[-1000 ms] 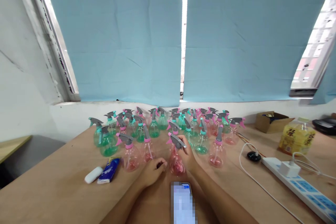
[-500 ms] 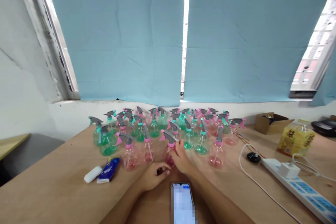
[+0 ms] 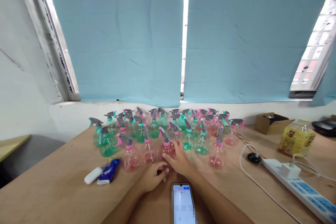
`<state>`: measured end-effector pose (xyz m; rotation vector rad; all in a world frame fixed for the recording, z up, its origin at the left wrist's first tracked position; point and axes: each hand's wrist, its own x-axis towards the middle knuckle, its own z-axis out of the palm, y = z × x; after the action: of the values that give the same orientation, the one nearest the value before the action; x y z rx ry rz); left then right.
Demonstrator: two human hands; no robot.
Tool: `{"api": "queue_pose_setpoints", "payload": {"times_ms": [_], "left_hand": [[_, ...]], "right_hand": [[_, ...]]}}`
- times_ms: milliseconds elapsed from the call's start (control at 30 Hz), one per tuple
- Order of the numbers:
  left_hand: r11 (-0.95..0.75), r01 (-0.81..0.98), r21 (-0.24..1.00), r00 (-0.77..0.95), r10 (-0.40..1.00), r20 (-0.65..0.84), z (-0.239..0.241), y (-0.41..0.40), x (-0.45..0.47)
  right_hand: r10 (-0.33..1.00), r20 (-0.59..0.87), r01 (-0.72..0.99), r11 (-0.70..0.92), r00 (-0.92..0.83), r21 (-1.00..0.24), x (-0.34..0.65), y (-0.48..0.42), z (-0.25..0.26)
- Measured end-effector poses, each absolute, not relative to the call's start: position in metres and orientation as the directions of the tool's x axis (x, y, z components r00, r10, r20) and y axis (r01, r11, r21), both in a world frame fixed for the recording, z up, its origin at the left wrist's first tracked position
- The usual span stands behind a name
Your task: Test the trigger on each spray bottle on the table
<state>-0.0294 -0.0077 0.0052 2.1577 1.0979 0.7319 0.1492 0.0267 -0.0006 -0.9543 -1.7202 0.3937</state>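
Observation:
My right hand (image 3: 180,161) is wrapped round a pink spray bottle (image 3: 166,148) with a grey trigger head, which stands on the wooden table (image 3: 57,189) at the front of a crowd of bottles. My left hand (image 3: 153,177) lies just in front of it with its fingers curled, touching the bottle's base. Several pink and green spray bottles (image 3: 147,131) stand behind in rows. A phone (image 3: 183,203) lies between my forearms.
A white case (image 3: 93,175) and a blue packet (image 3: 109,170) lie at the left. At the right are a power strip (image 3: 301,185) with a charger and white cable, a black puck (image 3: 253,157), a yellow bottle (image 3: 296,140) and a cardboard box (image 3: 273,121). Blue blinds hang behind.
My right hand has carried the pink bottle away from me and a little leftward, setting it among the front row. My left hand stayed low beside it.

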Motion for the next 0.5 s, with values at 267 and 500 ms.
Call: {"api": "queue_pose_setpoints", "payload": {"times_ms": [267,500], "left_hand": [[-0.42,0.479,0.771,0.485,0.858,0.166,0.003,-0.004,-0.029],[-0.408,0.487,0.772,0.471,0.867,0.162,0.006,-0.006,-0.029]], "right_hand": [[0.655,0.746,0.59,0.556,0.123,-0.586,0.174,0.044,-0.002],[0.681,0.732,0.67,0.555,-0.026,-0.493,0.174,0.065,-0.006]]}}
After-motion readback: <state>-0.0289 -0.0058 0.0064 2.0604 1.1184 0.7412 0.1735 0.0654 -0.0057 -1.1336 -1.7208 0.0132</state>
